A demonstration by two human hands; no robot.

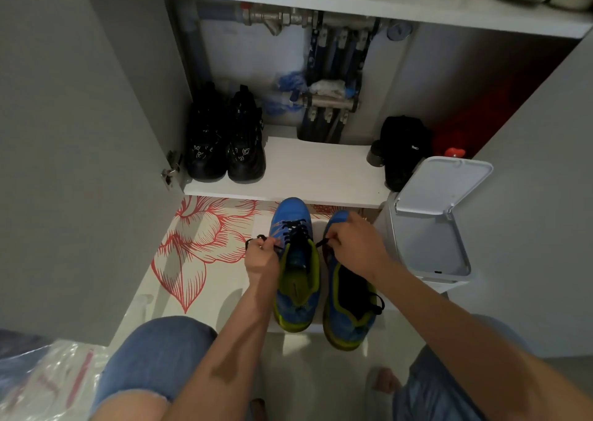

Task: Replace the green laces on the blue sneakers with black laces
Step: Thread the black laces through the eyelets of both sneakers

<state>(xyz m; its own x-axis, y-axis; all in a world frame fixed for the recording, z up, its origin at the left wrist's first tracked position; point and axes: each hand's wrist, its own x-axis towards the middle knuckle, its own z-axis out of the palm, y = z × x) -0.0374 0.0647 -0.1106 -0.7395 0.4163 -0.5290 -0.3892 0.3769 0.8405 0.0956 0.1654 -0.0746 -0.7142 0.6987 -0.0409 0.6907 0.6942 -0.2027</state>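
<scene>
Item: blue sneakers (293, 215), a pair, side by side on the floor (205, 302) just before the cabinet shelf's (321, 170) front edge. Black lace (296, 229), threaded through the left one: judged soft, limp and light; best taken by its ends. Left hand (261, 257) pinches one end, right hand (354, 244) the other.

Two blue mesh sneakers with lime-green collars and soles stand side by side on the pale floor (224, 305), toes pointing away from the person. The left sneaker (292, 210) has a thin black lace (296, 229) criss-crossed through its front eyelets (its lime tongue lies bare behind the lacing), both ends drawn out sideways. The right sneaker (351, 327) sits slightly nearer, with a black cord (379, 305) looped over its outer edge near the heel.
</scene>
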